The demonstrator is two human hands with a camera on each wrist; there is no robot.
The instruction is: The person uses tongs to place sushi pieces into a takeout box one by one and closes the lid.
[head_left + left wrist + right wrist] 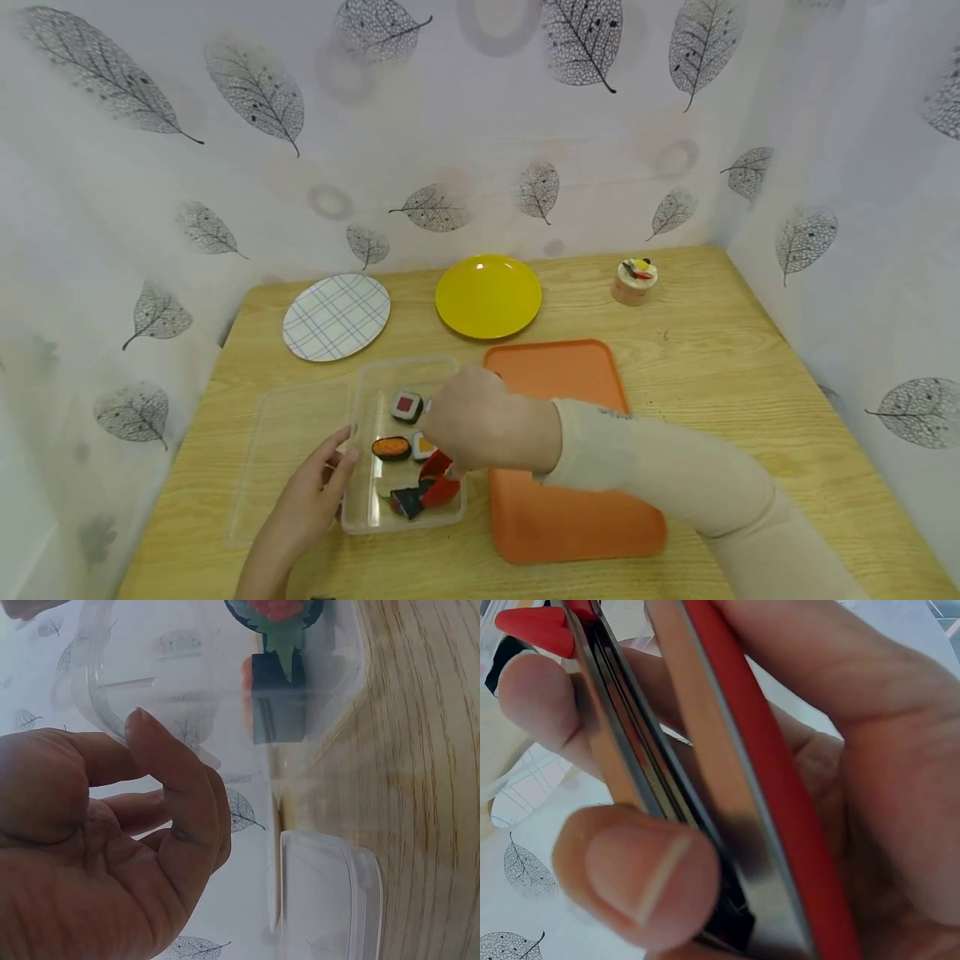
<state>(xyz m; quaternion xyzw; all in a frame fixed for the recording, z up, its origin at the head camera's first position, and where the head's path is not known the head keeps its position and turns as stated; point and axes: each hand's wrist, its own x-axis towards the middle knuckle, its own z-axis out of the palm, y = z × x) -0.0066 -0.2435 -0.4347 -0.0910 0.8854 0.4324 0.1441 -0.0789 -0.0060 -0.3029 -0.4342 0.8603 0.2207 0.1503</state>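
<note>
My right hand [480, 421] grips a pair of tongs [750, 765] with red-edged metal arms and red tips. The tips reach down into a clear plastic box [360, 521] and meet a dark seaweed-wrapped sushi piece [408, 502] near its front. Farther back in the box sit a roll with a dark red centre [406, 406], an orange-topped piece [391, 448] and a white piece with an orange centre [423, 447], partly behind my right hand. At the box's left wall, my left hand [311, 492] holds the rim with curled fingers.
A clear lid [288, 450] lies left of the box. On the right is an orange tray [577, 529]. Behind stand a white checked plate [337, 317], a yellow plate [487, 297] and a small toy cake [634, 282]. Leaf-patterned cloth backs the wooden table [720, 375].
</note>
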